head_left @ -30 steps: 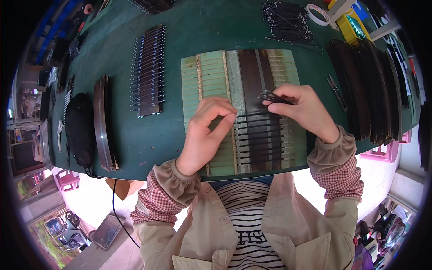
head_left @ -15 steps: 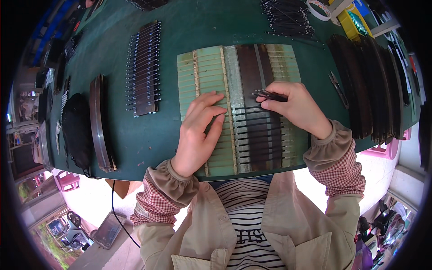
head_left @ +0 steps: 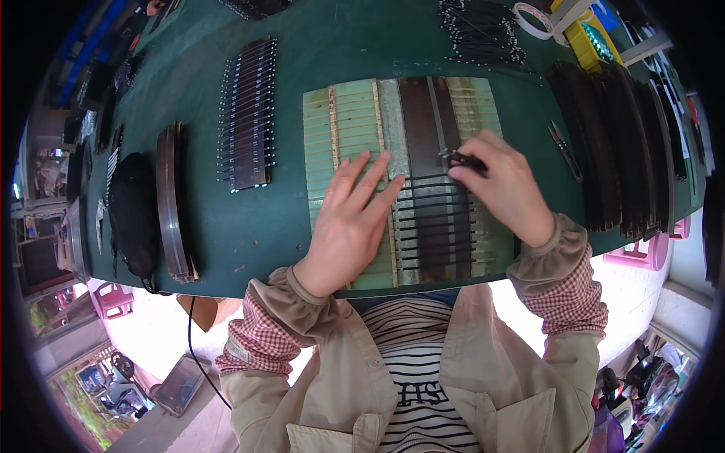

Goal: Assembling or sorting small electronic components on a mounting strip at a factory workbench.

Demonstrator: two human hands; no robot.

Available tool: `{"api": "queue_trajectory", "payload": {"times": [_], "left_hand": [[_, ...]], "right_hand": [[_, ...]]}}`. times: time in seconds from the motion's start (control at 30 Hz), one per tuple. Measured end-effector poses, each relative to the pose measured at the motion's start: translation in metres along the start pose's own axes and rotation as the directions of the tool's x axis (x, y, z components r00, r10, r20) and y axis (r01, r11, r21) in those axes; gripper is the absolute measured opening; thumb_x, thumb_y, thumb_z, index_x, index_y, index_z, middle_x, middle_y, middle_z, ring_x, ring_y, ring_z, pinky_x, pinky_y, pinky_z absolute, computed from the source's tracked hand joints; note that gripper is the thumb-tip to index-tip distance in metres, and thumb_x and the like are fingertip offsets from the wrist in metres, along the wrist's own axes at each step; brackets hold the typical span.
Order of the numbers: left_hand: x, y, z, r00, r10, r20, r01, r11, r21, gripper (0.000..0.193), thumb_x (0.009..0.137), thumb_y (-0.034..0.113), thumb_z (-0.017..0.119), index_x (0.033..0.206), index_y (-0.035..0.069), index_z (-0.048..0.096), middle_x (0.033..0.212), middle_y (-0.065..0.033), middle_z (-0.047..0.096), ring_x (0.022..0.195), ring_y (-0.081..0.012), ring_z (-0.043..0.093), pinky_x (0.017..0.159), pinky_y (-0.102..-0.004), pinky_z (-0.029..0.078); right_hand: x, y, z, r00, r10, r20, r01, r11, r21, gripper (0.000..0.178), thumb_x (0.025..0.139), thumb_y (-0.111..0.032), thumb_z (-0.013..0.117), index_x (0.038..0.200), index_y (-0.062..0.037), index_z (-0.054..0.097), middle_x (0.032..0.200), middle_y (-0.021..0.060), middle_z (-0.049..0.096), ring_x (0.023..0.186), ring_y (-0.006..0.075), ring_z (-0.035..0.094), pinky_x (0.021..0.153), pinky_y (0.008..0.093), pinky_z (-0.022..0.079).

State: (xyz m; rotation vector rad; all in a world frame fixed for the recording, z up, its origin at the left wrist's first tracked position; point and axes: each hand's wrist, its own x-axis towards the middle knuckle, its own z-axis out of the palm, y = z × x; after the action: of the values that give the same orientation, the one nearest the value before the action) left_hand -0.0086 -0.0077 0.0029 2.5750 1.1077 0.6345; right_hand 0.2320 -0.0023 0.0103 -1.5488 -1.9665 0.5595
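A pale green grooved board [head_left: 319, 121] lies in front of me, with a dark brown strip [head_left: 420, 113] running down it. Several thin black rods [head_left: 427, 224] rest crosswise over the strip's nearer half, roughly parallel. My left hand [head_left: 347, 223] lies on the board's left side with its fingers spread, the fingertips close to the left ends of the uppermost rods. Pinched in my right hand [head_left: 507, 185] is a small bundle of thin black rods [head_left: 472, 162] with light tips, held above the strip. My right palm hides part of the bundle.
A finished-looking strip with crosswise rods [head_left: 251, 113] lies to the left. Beyond it are a curved brown strip stack [head_left: 172, 204] and a black pouch [head_left: 134, 215]. To the right are pointed snips [head_left: 565, 151] and dark strips [head_left: 589, 143]; a rod pile [head_left: 479, 34] sits far back.
My left hand has slid right, its fingers spreading wider near the rods' left ends. My right hand, still pinching the bundle, has shifted slightly right.
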Motion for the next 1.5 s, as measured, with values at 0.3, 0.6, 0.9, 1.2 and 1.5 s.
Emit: {"api": "queue_trajectory", "payload": {"times": [0.3,0.6,0.9,1.2,1.5], "left_hand": [[0.019,0.009,0.002,0.952,-0.277,0.134,0.287,0.64,-0.713,0.015,0.089,-0.001,0.059,0.104,-0.001,0.059,0.107,-0.0086,0.061,0.102,-0.0178,0.058,0.09,-0.0297,0.045],[0.02,-0.002,0.006,0.914,-0.357,0.19,0.339,0.42,-0.842,0.007,0.088,-0.002,0.059,0.095,-0.002,0.06,0.103,-0.0097,0.063,0.101,-0.0192,0.06,0.089,-0.031,0.046],[0.011,-0.015,0.0,0.982,-0.162,-0.1,0.12,0.933,-0.34,0.018,0.083,-0.005,0.059,0.101,-0.003,0.062,0.122,-0.0154,0.059,0.119,-0.034,0.052,0.1,-0.0396,0.041],[0.011,-0.015,0.0,0.985,-0.145,-0.088,0.111,0.943,-0.312,0.024,0.083,-0.004,0.058,0.107,-0.001,0.062,0.124,-0.015,0.058,0.121,-0.0342,0.05,0.101,-0.0407,0.04],[0.009,-0.005,0.002,0.999,0.025,0.033,-0.027,0.997,0.072,0.04,0.081,-0.004,0.059,0.121,0.002,0.058,0.136,-0.0162,0.048,0.126,-0.0351,0.044,0.104,-0.0428,0.037]], "right_hand": [[0.011,-0.024,-0.033,0.867,0.159,0.472,-0.416,0.753,0.51,0.016,0.084,-0.008,0.065,0.098,0.0006,0.064,0.075,0.0006,0.06,0.06,0.0073,0.053,0.049,0.0224,0.041],[0.014,-0.005,-0.026,0.859,0.189,0.476,-0.453,0.714,0.534,0.019,0.083,-0.006,0.068,0.099,0.0037,0.067,0.079,0.0025,0.064,0.065,0.0058,0.056,0.056,0.019,0.043],[0.024,0.009,-0.01,0.941,0.137,0.308,-0.271,0.852,0.448,0.02,0.08,-0.005,0.068,0.098,0.0048,0.065,0.085,0.0089,0.067,0.077,0.0131,0.061,0.073,0.026,0.049],[0.024,0.006,-0.002,0.971,0.076,0.227,-0.152,0.927,0.343,0.021,0.078,-0.007,0.068,0.095,0.0037,0.065,0.086,0.0149,0.068,0.074,0.0219,0.064,0.069,0.0298,0.05],[0.017,0.0,-0.002,0.995,0.031,0.092,-0.025,0.998,-0.061,0.016,0.079,-0.006,0.067,0.093,0.0008,0.065,0.08,0.0135,0.063,0.067,0.0289,0.061,0.064,0.0352,0.048]]}}
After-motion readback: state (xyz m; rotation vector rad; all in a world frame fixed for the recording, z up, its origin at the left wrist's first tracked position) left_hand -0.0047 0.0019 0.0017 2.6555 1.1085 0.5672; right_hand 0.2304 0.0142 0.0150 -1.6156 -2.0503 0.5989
